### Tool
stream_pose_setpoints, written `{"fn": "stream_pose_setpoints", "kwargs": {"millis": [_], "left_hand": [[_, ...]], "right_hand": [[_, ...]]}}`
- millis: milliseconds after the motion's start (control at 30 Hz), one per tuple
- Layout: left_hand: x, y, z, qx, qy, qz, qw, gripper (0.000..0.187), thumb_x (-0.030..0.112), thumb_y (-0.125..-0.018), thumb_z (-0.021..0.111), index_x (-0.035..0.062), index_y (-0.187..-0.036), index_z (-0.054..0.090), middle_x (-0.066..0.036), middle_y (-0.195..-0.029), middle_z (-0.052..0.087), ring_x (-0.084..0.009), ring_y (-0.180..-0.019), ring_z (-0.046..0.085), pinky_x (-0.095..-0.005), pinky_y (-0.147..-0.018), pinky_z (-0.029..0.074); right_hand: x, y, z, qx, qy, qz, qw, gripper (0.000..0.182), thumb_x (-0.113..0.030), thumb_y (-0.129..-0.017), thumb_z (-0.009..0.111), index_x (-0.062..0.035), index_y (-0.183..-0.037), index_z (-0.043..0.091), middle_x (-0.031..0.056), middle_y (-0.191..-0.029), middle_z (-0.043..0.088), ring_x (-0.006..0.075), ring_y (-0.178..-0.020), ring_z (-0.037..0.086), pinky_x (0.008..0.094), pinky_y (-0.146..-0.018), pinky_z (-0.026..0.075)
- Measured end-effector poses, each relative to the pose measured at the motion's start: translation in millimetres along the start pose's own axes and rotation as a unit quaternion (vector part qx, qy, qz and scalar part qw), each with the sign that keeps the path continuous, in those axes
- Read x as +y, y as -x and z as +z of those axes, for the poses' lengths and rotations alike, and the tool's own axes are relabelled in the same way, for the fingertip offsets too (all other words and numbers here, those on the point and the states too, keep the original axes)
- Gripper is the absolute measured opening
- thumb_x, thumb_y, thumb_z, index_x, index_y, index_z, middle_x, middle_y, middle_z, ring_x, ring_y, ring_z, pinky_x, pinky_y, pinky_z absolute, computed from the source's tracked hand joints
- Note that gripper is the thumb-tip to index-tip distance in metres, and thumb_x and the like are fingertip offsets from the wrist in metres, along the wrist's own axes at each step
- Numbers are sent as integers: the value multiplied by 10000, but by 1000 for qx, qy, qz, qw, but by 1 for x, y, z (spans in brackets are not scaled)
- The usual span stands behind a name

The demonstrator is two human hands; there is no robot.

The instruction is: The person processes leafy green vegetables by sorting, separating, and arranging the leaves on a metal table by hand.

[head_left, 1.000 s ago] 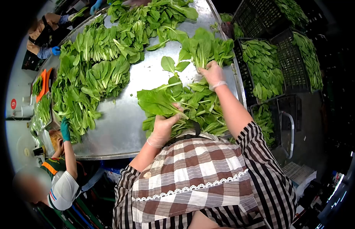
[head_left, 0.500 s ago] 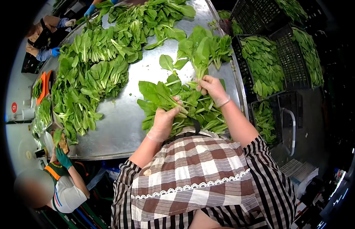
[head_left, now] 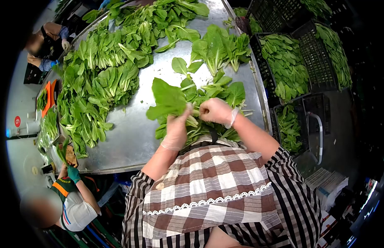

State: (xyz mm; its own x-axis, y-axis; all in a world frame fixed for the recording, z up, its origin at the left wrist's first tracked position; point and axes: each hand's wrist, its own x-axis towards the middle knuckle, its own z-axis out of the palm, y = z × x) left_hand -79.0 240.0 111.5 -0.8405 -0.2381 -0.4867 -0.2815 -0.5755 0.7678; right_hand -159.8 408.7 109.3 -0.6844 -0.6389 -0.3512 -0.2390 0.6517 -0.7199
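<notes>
The left hand [head_left: 176,129] grips green leaves [head_left: 167,99]. The right hand [head_left: 219,111] curls beside them; I can't tell if it's gripping. A red sign [head_left: 17,121], left, looks like "6".

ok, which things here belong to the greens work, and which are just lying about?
Part of the job:
- left hand, holding a leafy bunch
- right hand, curled near the stems; grip unclear
- piled greens
- metal table
- black crates holding greens, probably

Likely just lying about:
- orange item, far left
- pale papers, lower right
</notes>
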Motion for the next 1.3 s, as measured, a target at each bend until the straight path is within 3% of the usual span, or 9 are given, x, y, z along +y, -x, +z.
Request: {"fn": "stream_pose_setpoints", "kwargs": {"millis": [133, 233, 300, 400, 533, 633, 733, 1000, 1300], "left_hand": [[15, -11, -15, 18, 23, 59, 998, 258, 156, -897, 705, 44, -1094, 583, -47, -995, 640, -164, -860, 628, -328, -748, 526], [22, -9, -13, 42, 43, 32, 998, 245, 136, -908, 678, 21, -1113, 610, -62, -957, 659, -176, -811, 644, -326, -725, 532], [19, 0, -17, 18, 6, -64, 998, 250, 134, -907, 673, 12, -1120, 624, -70, -971, 667, -179, -822, 649, -317, -713, 530], [-3, 4, -15, -44, -55, 12, 997, 256, 150, -905, 666, 6, -1114, 632, -78, -1027, 664, -184, -855, 649, -306, -694, 526], [6, 7, -6, -25, 8, -22, 999, 214, 136, -900, 661, 3, -1063, 623, -70, -993, 661, -209, -839, 656, -324, -692, 537], [0, 1, -8, -30, 33, -23, 999, 197, 150, -896, 666, 15, -1034, 623, -79, -918, 663, -218, -781, 650, -334, -660, 530], [-2, -1, -6, -55, 53, -15, 997, 188, 171, -906, 656, 18, -1010, 623, -83, -869, 656, -204, -729, 638, -334, -627, 520], [4, 5, -13, -38, 150, -37, 987, 257, 127, -910, 646, -7, -1119, 579, -81, -964, 648, -178, -866, 620, -308, -746, 513], [7, 20, -7, -36, 184, 0, 982, 321, 58, -901, 652, 3, -1199, 548, -103, -1049, 652, -185, -938, 621, -320, -846, 514]], "right_hand": [[9, -8, -24, -53, 31, -52, 997, 260, -323, -737, 757, -92, -858, 759, 93, -869, 738, 248, -771, 694, 354, -720, 544], [27, -41, -51, 119, -28, 186, 975, 421, -500, -791, 730, -95, -905, 734, 100, -860, 721, 262, -785, 683, 388, -742, 547], [45, -54, -53, 175, 69, 242, 952, 475, -548, -804, 702, -93, -939, 713, 115, -887, 708, 264, -809, 677, 410, -736, 545], [60, -76, -55, 208, 156, 269, 927, 527, -550, -793, 697, -61, -987, 684, 177, -990, 680, 300, -896, 666, 443, -780, 539], [76, -73, -52, 287, -40, 204, 935, 365, -391, -743, 793, -66, -876, 691, 112, -846, 699, 247, -761, 647, 368, -725, 520], [51, -58, -53, 288, -388, 127, 866, 225, -239, -790, 798, -62, -849, 673, 40, -760, 652, 157, -666, 590, 300, -628, 490], [35, -40, -51, 256, -483, 98, 832, 122, -132, -843, 755, -61, -854, 656, -5, -743, 616, 97, -620, 547, 252, -569, 457], [-4, -9, 2, 141, -552, 47, 820, 154, -113, -895, 708, -10, -974, 626, 43, -836, 674, 100, -663, 601, 238, -619, 492], [-32, 11, 31, 159, -496, -31, 853, 167, -85, -853, 756, -15, -930, 626, 36, -836, 682, 63, -677, 576, 214, -619, 474]]}}
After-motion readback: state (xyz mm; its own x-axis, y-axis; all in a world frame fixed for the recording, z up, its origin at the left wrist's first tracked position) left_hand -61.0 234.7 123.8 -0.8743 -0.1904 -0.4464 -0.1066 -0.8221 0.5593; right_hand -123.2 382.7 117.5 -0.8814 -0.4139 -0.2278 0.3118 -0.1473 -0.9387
